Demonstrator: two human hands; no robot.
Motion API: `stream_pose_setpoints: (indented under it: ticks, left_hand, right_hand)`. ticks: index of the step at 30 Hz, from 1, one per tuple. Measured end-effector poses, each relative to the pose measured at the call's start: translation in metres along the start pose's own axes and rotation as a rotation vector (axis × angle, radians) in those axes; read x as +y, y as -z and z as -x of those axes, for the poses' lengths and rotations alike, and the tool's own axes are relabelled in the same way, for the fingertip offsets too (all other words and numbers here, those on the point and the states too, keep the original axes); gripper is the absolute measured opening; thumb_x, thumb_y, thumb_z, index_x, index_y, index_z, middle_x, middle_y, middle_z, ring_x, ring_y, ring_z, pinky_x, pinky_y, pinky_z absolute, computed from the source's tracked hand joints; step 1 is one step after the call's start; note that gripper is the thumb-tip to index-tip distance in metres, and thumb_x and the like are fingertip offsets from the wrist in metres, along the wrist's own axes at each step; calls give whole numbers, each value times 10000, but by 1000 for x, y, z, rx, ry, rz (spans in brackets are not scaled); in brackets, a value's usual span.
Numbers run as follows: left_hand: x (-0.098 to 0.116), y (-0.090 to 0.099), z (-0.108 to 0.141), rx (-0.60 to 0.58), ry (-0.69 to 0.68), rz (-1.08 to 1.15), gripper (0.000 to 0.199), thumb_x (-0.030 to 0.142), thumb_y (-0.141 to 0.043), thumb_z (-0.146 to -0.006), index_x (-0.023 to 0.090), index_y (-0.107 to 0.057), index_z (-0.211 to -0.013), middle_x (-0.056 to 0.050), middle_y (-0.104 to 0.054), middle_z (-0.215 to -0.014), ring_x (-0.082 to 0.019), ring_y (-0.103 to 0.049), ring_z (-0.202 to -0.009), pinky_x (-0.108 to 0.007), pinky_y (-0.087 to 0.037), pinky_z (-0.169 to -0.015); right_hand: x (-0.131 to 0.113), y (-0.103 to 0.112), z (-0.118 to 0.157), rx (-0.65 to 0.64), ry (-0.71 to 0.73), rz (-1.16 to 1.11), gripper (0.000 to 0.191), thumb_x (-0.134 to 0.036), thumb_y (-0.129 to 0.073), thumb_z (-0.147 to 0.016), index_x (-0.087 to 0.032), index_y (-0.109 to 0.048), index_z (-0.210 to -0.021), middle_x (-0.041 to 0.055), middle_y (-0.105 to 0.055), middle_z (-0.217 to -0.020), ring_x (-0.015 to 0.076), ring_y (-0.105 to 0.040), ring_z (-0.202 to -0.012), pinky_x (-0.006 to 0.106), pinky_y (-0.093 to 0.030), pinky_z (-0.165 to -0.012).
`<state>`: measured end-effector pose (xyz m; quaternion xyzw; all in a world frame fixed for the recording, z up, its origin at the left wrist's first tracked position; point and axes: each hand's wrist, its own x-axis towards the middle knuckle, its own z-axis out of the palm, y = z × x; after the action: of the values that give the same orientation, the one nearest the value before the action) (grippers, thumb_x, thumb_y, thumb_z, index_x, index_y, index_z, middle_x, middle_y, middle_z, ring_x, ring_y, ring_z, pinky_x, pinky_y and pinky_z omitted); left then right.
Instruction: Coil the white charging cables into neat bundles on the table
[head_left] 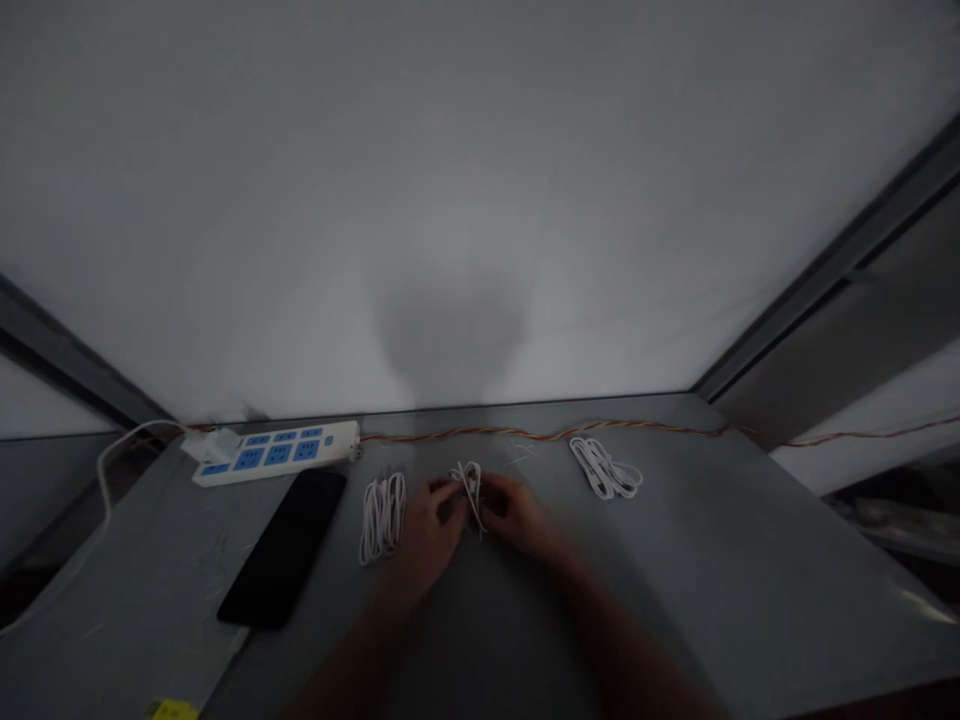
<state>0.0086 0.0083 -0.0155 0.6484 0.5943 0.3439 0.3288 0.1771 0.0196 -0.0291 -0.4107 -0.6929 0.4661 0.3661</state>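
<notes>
Looking from left to right, you have one coiled white cable [382, 518] just beside your left hand [429, 535]. This hand pinches narrowly the left side of the middle white cable [471, 488], which lies between your two hands. Its long axis points away from you, with the far end leaning a little left. Your right hand [523, 515] pinches its right side, equally near; farther right, another white coil [606, 470] rests apart.

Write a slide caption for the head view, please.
Two hands hold a white cable between two coiled cables on a grey table.
</notes>
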Motion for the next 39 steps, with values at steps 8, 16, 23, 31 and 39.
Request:
stream_pose_setpoints:
  ticks: [8,16,23,31,39]
  left_hand:
    - [0,-2,-2,-78,5,-16,227,351,-618,-809,171,-694,-926,-74,-689,-935,-228,-649,-907,-364,-492,-855]
    - [4,2,0,-157,89,94,289,398,-535,-856,182,-653,-1006,-69,-741,-918,-224,-698,-856,-330,-515,-766]
    - [1,8,-5,-279,200,253,368,481,-589,-796,197,-681,-1012,19,-632,-590,-156,-580,-520,-252,-416,-494]
    - [4,3,0,-416,333,478,385,563,-628,-733,184,-566,-715,57,-501,-539,-83,-453,-428,-191,-306,-371]
    - [1,0,-2,-390,299,468,446,554,-615,-741,171,-593,-970,9,-624,-712,-99,-551,-492,-183,-341,-381]
  right_hand:
    - [-4,-1,2,11,-26,208,457,-64,-534,-738,-207,-664,-1152,-8,-696,-798,133,-599,-618,199,-442,-571]
    - [2,5,2,26,-99,145,388,-221,-559,-851,-221,-652,-1228,35,-734,-908,176,-674,-690,238,-509,-586]
    - [7,16,4,139,-88,239,413,-163,-503,-833,-243,-655,-1209,27,-722,-897,188,-669,-729,282,-521,-643]
    - [0,22,2,159,-101,147,298,-412,-487,-918,-209,-697,-981,5,-651,-740,171,-592,-660,250,-452,-586]
    - [6,21,2,251,-150,-227,377,-569,-506,-879,-198,-573,-865,-73,-377,-527,99,-350,-442,195,-269,-420]
